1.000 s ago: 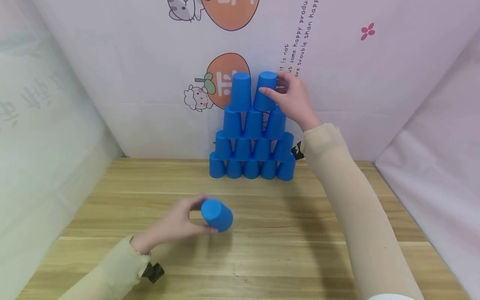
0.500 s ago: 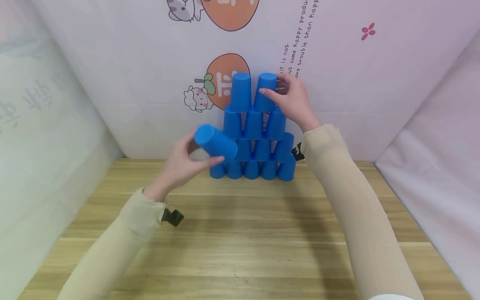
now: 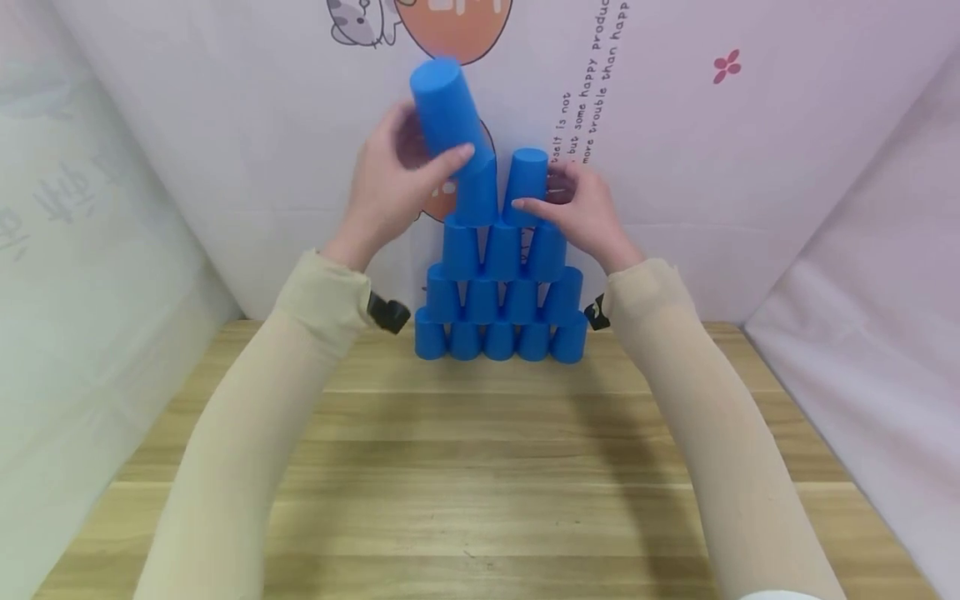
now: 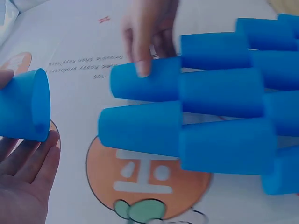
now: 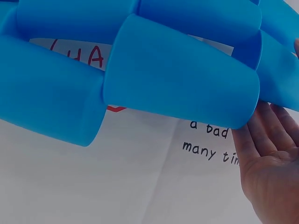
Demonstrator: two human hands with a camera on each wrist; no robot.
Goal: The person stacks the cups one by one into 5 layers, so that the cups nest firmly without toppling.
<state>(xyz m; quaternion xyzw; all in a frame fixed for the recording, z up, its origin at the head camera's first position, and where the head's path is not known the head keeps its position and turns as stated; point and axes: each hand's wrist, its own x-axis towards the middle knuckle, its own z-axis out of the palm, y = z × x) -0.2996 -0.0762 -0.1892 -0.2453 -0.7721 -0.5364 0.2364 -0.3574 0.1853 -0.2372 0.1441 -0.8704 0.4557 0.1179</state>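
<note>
My left hand point(image 3: 386, 183) grips a blue plastic cup point(image 3: 445, 108), upside down and tilted, thumb on its near side. In the head view this cup overlaps the upper part of the stack's top left cup point(image 3: 477, 202). The left wrist view shows a gap between the held cup's open rim point(image 4: 41, 105) and the stacked cups. My right hand point(image 3: 588, 208) holds the top right cup point(image 3: 527, 179) between thumb and fingers, where it stands on the row below. Below them, a pyramid of upside-down blue cups point(image 3: 501, 254) rises in rows from the table.
The wooden table point(image 3: 480, 467) runs back to a printed white cloth backdrop point(image 3: 660, 167) close behind the pyramid. White cloth walls stand at the left point(image 3: 112, 208) and right point(image 3: 870, 275). Both wrists carry small black devices point(image 3: 388, 312).
My left hand has carried its cup up from low over the table, past the pyramid's left side, to above the top row. My right hand has stayed at the top right cup.
</note>
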